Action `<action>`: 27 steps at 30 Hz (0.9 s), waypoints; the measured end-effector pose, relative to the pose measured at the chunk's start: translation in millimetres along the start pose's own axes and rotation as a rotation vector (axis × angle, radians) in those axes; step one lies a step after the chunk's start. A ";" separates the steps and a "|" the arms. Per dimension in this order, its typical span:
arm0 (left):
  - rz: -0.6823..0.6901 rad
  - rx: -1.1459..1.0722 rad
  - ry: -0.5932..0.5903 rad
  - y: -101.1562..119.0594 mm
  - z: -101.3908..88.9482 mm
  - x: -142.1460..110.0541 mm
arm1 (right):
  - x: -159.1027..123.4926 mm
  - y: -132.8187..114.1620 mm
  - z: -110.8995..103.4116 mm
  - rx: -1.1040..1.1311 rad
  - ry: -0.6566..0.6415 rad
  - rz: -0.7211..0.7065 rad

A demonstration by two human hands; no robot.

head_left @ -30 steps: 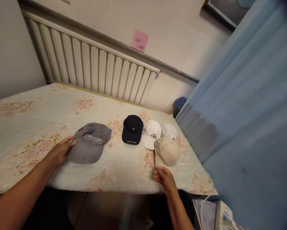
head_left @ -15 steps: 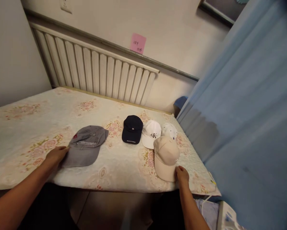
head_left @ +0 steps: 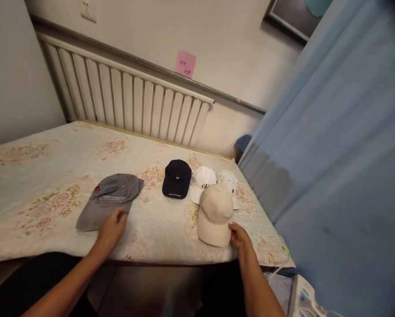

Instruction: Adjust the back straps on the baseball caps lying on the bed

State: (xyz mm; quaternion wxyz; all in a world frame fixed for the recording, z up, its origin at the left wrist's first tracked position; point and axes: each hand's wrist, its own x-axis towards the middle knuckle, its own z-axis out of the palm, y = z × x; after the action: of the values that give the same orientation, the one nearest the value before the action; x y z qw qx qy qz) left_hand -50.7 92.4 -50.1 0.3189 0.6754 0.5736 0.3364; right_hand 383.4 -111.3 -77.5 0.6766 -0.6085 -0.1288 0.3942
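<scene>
My right hand point(head_left: 240, 237) pinches the right edge of the brim of a beige baseball cap point(head_left: 216, 207). That cap sits in front of two white caps and partly covers them: one white cap point(head_left: 202, 177) bears dark letters, the other white cap point(head_left: 229, 182) a small dark emblem. My left hand point(head_left: 112, 225) is in front of the brim of a grey baseball cap point(head_left: 109, 191), fingers loosely bent, with nothing visible in them; whether it touches the brim I cannot tell. A black cap point(head_left: 177, 178) lies between the grey cap and the white ones, brim towards me.
The caps lie on a bed-like surface with a floral cover point(head_left: 171, 233). Behind it are a white radiator point(head_left: 128, 92) and a wall with a pink note point(head_left: 185, 64). A blue curtain point(head_left: 332, 167) hangs along the right. A white device with a cord point(head_left: 305, 295) stands at the lower right.
My left hand has left the grey cap's left brim edge and moved right. The beige cap, in my right hand, has turned and shifted left, covering more of the lettered white cap.
</scene>
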 end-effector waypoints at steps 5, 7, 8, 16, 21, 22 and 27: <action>-0.008 -0.229 -0.343 21.2 46.8 -33.3 | -17.2 14.5 17.8 0.199 -0.043 -0.081; -0.066 -0.345 -0.491 29.0 55.9 -43.0 | -26.5 19.9 24.2 0.240 -0.063 -0.089; -0.102 -0.406 -0.541 33.7 57.7 -46.9 | -31.6 22.3 27.6 0.258 -0.089 -0.089; -0.302 -1.158 -0.913 89.6 33.8 -58.8 | -74.1 29.1 62.8 0.263 -0.517 -0.053; -0.191 -1.249 -0.880 105.8 11.3 -55.7 | -91.5 22.9 74.9 0.107 -0.550 0.029; -0.190 -1.236 -0.898 107.6 6.3 -55.4 | -94.8 21.2 76.5 0.074 -0.559 0.047; -0.147 -1.115 -0.990 119.4 -15.4 -56.9 | -107.0 13.3 86.3 -0.052 -0.605 0.079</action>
State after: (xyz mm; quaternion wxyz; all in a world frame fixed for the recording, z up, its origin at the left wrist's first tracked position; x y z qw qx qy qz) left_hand -3.0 20.3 51.2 0.8564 0.4460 0.1513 0.2117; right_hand 251.7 -123.5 -37.6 0.5757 -0.4852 -0.3107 0.5801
